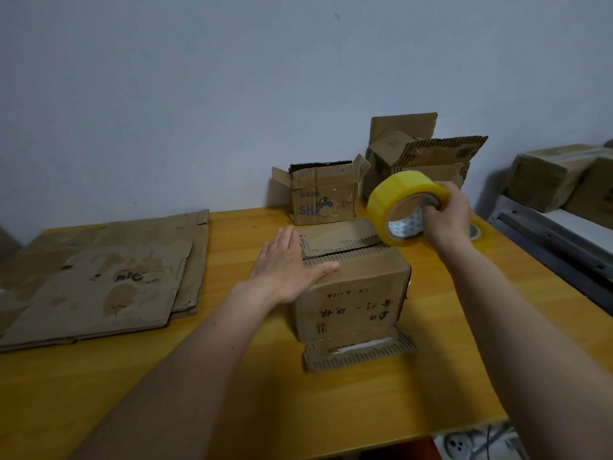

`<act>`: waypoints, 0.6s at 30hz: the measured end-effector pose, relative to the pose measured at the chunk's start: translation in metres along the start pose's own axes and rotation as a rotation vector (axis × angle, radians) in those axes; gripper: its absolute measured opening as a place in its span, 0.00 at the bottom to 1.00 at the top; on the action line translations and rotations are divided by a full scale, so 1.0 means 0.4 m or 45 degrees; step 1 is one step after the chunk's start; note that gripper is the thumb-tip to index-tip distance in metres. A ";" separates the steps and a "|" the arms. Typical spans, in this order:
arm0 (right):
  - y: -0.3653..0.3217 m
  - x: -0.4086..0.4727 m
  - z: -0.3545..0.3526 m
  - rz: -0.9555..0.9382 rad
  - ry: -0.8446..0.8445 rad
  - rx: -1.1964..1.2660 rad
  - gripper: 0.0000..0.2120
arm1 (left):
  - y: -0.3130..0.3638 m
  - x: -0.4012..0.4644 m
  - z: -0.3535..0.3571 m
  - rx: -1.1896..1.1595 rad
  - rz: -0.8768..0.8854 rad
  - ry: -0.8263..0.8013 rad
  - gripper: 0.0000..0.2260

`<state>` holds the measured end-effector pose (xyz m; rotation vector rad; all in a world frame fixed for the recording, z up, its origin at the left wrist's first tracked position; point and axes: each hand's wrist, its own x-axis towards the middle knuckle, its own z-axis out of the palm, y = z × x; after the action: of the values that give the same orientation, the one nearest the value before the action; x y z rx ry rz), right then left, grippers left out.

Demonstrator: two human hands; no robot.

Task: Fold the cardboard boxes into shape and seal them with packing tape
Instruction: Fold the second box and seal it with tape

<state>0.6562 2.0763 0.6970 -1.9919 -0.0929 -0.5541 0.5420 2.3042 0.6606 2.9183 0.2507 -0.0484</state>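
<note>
- My left hand [288, 270] lay flat, fingers straight, pressing the top flaps of the box [355, 287] standing mid-surface [232, 376].
- My right hand [446, 215] gripped the tape roll [403, 207] above the box's far edge, its core facing me.

The open box [321, 197] reads "SHA"; the flattened cardboard [99, 287] reads "nic".

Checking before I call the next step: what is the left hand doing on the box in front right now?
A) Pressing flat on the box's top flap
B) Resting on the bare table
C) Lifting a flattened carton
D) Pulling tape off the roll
A: the left hand lies with straight fingers flat on the near top flap of the box, while the right hand holds the yellow tape roll above its far edge.
</note>
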 end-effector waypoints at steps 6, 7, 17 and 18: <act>0.035 0.010 -0.025 -0.001 0.000 -0.159 0.15 | 0.005 -0.002 0.000 0.000 -0.009 -0.014 0.56; 0.040 0.010 -0.027 0.000 0.001 -0.155 0.15 | 0.006 -0.003 0.000 0.002 -0.009 -0.016 0.55; 0.091 0.003 -0.023 0.057 -0.071 -0.170 0.15 | 0.006 -0.007 0.000 -0.014 0.000 -0.012 0.54; 0.094 0.003 -0.020 0.059 -0.074 -0.176 0.14 | 0.005 -0.006 0.001 -0.029 -0.003 -0.004 0.54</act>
<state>0.6657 2.0513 0.6693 -2.1397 -0.0451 -0.4846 0.5401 2.3019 0.6608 2.8949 0.2529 -0.0497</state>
